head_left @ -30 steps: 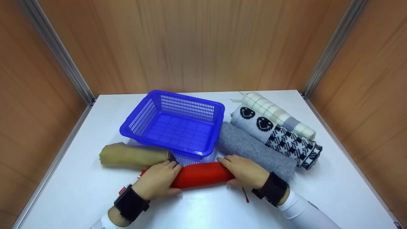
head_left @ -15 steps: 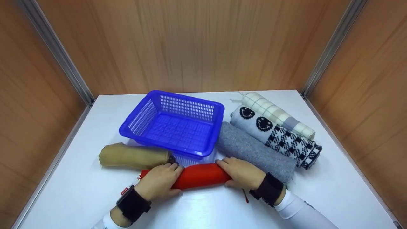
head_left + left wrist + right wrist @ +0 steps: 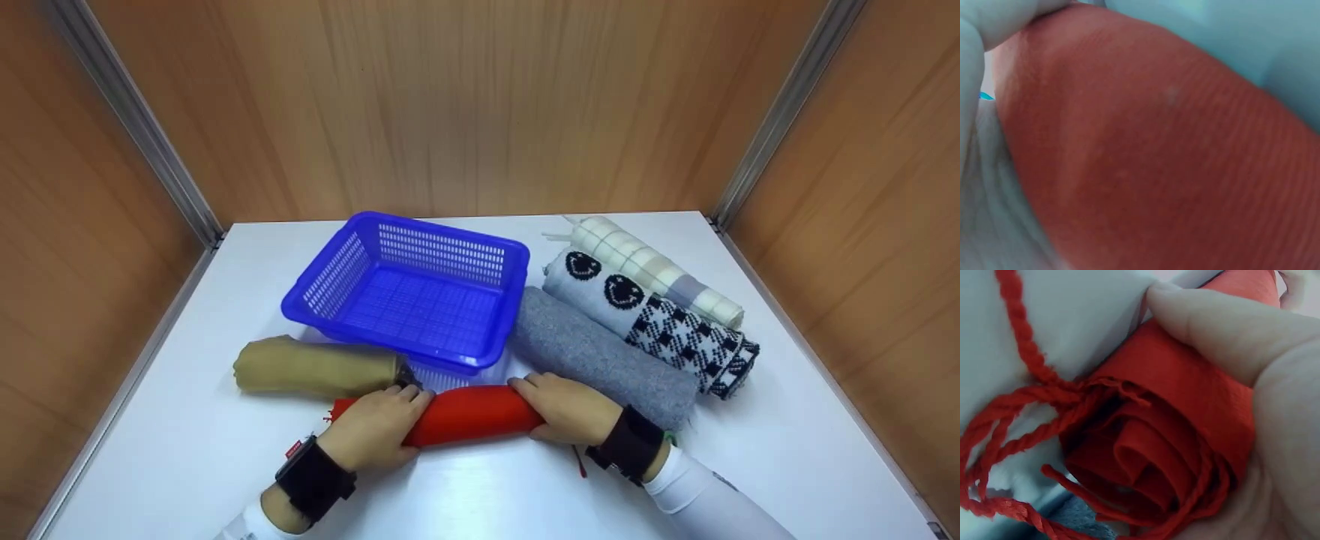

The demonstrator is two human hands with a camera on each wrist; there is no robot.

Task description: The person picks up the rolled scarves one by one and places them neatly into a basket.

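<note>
A rolled red scarf (image 3: 474,414) lies crosswise on the white table in front of me. My left hand (image 3: 379,426) grips its left part, fingers over the top and thumb at the near side. Round the right end curls my right hand (image 3: 574,409). In the left wrist view the red scarf (image 3: 1157,140) fills most of the picture, held between finger and thumb. The right wrist view looks at the scarf's (image 3: 1179,377) spiral end, where twisted red fringe hangs loose and the thumb (image 3: 1213,323) lies along the roll.
Behind the scarf stands a blue plastic basket (image 3: 517,277). An olive rolled cloth (image 3: 315,367) lies to the left. At the right are a grey roll (image 3: 600,356), a black-and-white patterned roll (image 3: 679,341) and a cream checked roll (image 3: 637,262). Wooden panels enclose the table.
My right hand has shifted slightly left and nearer to me while holding the scarf. The left hand has barely moved. The basket and the other rolls stay in place.
</note>
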